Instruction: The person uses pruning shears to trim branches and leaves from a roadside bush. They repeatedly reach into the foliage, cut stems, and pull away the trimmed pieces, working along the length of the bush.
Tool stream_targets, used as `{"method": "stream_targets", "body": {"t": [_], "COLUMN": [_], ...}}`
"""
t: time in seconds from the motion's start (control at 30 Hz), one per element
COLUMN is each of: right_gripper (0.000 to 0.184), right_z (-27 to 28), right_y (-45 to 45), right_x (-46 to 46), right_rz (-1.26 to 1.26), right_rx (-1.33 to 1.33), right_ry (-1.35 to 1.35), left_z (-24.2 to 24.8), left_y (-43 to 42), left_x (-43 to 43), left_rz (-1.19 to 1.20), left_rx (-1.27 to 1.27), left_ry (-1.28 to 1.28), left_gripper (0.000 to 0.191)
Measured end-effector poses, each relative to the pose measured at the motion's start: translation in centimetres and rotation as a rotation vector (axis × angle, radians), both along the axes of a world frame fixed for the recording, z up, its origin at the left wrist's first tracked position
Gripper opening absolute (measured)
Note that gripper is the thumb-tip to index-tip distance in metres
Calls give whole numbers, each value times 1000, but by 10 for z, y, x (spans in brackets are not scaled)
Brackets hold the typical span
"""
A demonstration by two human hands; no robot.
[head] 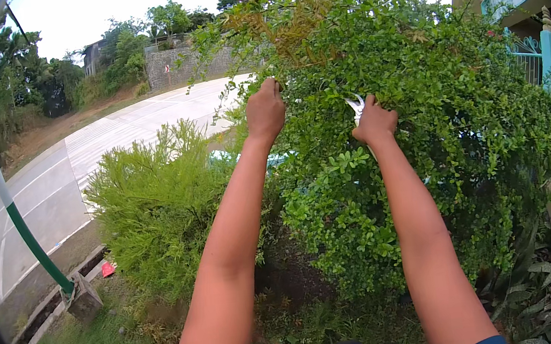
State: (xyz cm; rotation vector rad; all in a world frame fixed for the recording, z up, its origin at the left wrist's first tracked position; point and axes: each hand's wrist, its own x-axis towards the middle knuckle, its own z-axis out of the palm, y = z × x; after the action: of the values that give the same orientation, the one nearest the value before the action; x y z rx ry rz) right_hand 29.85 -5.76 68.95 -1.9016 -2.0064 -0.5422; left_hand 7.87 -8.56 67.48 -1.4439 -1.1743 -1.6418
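Both my arms reach forward into a large leafy shrub (342, 205). My right hand (377, 121) grips a pair of pruning shears (356, 105), whose silvery blades stand apart and point up and left among the leaves. Part of a pale handle shows below that hand. Farther left, my left hand (266, 110) is raised at the shrub's left edge with its fingers curled in. It seems to pinch a twig there, though the fingers mostly hide it. Reddish-brown foliage (295, 26) tops the shrub above my hands.
A feathery light-green bush (166, 212) grows to the left. Beyond it, a concrete road (38, 193) curves past a green-and-white pole (34, 240) set in a concrete block (82, 300). At right stand a turquoise gate post (550, 55) and broad-leaved plants (541, 288).
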Motion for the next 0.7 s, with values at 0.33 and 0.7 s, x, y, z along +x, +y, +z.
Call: {"method": "stream_targets", "body": {"t": [0.33, 0.7], "right_gripper": [81, 85], "right_z": [12, -15], "right_y": [-12, -16], "right_x": [-13, -12], "right_rz": [-25, -48], "right_rx": [6, 29], "right_ry": [97, 40], "left_z": [-332, -251], "left_y": [-205, -149], "left_x": [-142, -119], "left_rz": [654, 790], "left_rx": [-1062, -1062], "left_ry": [-1075, -344], "left_gripper": [21, 18]}}
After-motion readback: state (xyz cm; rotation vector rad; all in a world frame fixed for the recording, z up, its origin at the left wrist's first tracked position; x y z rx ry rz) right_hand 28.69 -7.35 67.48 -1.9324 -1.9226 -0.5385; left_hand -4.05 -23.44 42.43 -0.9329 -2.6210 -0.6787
